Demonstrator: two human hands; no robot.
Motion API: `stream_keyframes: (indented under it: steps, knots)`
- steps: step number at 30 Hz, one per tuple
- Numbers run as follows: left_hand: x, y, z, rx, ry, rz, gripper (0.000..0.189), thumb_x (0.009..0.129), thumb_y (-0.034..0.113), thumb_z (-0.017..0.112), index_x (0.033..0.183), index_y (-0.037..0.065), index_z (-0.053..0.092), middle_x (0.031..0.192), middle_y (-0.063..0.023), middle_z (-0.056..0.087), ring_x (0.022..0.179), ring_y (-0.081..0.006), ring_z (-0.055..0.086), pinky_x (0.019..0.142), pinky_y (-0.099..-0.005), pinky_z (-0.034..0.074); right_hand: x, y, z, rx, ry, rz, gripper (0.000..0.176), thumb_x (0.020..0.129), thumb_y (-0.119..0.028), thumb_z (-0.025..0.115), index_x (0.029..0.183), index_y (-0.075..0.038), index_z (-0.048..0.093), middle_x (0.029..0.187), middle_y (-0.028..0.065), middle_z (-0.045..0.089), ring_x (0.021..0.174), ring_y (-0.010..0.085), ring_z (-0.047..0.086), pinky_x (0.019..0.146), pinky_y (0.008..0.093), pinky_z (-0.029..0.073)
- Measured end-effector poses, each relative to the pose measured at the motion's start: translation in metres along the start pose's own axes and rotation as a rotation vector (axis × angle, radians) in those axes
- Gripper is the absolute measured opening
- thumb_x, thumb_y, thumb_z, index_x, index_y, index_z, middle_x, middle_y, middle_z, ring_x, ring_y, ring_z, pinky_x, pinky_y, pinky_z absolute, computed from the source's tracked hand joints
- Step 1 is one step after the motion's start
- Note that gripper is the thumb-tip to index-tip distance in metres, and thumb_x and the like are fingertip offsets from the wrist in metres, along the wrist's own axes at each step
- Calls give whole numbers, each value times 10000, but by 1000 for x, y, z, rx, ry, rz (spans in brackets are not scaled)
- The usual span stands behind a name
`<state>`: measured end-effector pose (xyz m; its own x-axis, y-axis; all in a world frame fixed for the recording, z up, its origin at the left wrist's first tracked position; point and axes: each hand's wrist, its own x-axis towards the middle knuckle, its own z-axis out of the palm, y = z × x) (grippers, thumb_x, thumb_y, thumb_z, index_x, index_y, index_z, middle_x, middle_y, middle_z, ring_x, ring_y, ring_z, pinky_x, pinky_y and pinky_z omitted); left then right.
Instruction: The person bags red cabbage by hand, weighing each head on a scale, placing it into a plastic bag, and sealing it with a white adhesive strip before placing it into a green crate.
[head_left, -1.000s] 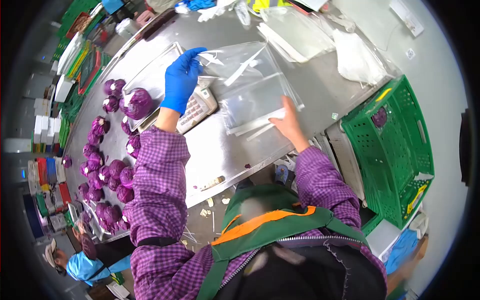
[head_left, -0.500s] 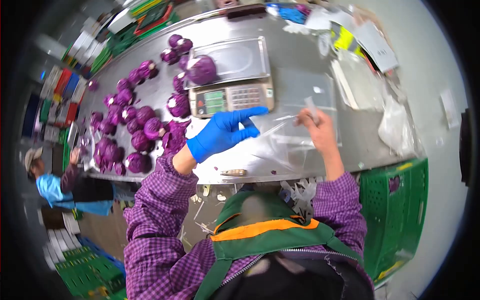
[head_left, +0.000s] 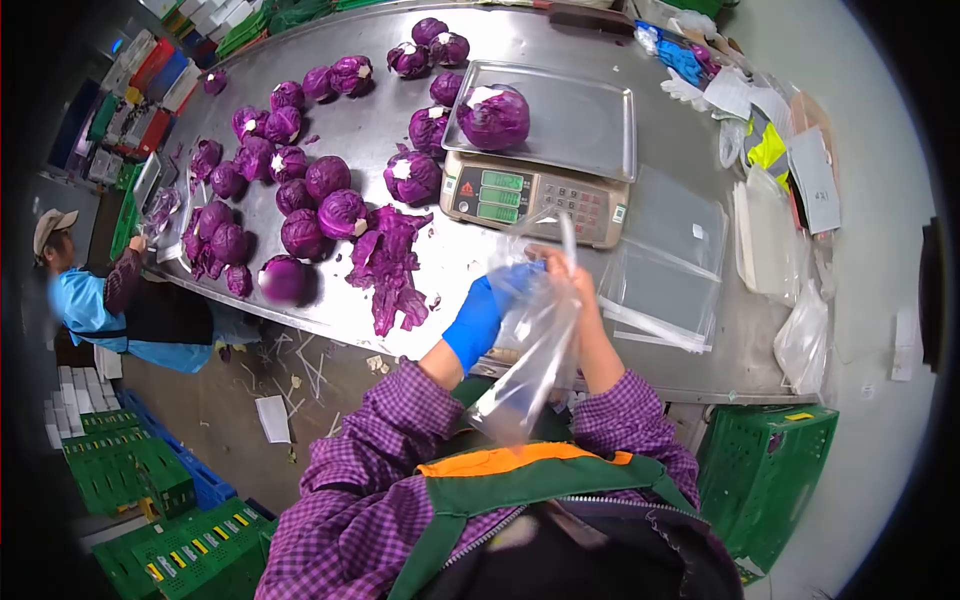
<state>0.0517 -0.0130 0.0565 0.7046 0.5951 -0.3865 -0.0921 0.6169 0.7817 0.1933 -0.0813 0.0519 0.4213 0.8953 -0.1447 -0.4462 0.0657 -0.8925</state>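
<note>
A clear plastic bag (head_left: pixel 530 385) hangs between my hands in front of my apron. My left hand (head_left: pixel 485 315), in a blue glove, is closed at the bag's upper part, its fingertips partly covered by the shiny film. My bare right hand (head_left: pixel 585 310) pinches the top of the bag from the other side, with a pale strip of its edge standing up. Just beyond them is a weighing scale (head_left: pixel 475 205) with a lit green display. A red cabbage (head_left: pixel 495 118) rests on the left of its metal pan (head_left: pixel 585 120).
Many red cabbages (head_left: pixel 328 178) and loose purple leaves (head_left: pixel 385 265) cover the table's left side. Flat clear bags (head_left: pixel 665 265) lie right of the scale. Gloves and papers (head_left: pixel 815 180) are at the far right. A green crate (head_left: pixel 765 480) stands below. A co-worker (head_left: pixel 110 300) is at left.
My right hand has lifted the clear bag off the table and drawn it towards me. My left hand, apart from it before, has closed on it. The view has shifted.
</note>
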Motion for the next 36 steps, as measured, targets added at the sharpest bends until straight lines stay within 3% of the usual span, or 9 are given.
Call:
stream_keyframes:
  steps: [5,7,9,13,17,26,29,30,36]
  knots:
    - [21,58,-36,-446,-89,328,278,877,167,550,1135,63,545,1045,-25,579,876,-116,547,757,-233,449,41,-20,-12,230,149,273,192,931,-201,532,979,-31,606,713,-20,536,544,54,465,452,206,349]
    - [47,99,-53,-558,-312,145,287,859,161,563,1132,74,551,1043,-8,589,849,-95,558,732,-217,459,67,-39,13,137,250,262,191,932,-204,528,985,-37,605,621,-56,432,460,21,340,387,213,220]
    - [75,133,-32,138,153,331,209,863,141,550,1057,86,605,957,5,627,760,-69,539,648,-212,447,106,-51,27,-85,364,57,187,935,-200,515,980,-46,612,601,-55,413,470,15,349,385,211,231]
    - [150,155,-34,429,432,719,196,868,132,543,1018,45,633,933,-20,624,802,-116,588,683,-248,472,204,-50,39,-373,560,-313,312,950,-256,481,881,13,623,580,-2,473,498,66,393,447,270,310]
    - [216,145,-86,812,612,513,228,886,162,514,1036,31,625,958,-56,627,763,-131,595,660,-271,465,248,-32,38,-421,501,43,379,950,-301,469,854,29,630,606,22,518,544,93,433,506,293,353]
    - [118,150,-43,-280,-255,396,479,959,349,441,1300,12,427,1241,-142,515,1140,-207,509,972,-355,431,146,-95,75,-329,94,-261,336,960,-262,475,837,2,642,613,-30,502,534,35,405,490,208,314]
    - [124,107,-67,-587,-445,144,421,949,332,472,1200,-4,500,1088,-89,604,962,-154,595,861,-288,485,103,-100,46,-416,69,-247,260,937,-187,510,831,16,634,673,0,571,607,61,499,543,222,390]
    - [98,119,-35,-322,-60,134,355,934,301,513,1112,-3,557,968,-59,636,855,-117,614,788,-249,495,82,-102,37,-472,-19,-242,218,914,-168,537,827,6,636,691,23,592,615,88,529,553,235,412]
    - [53,127,21,588,-745,284,271,898,219,567,1037,0,645,978,-94,667,886,-181,631,852,-306,477,-20,-94,-13,-1061,-377,-548,75,793,-111,622,848,-60,627,754,64,605,664,235,590,589,310,483]
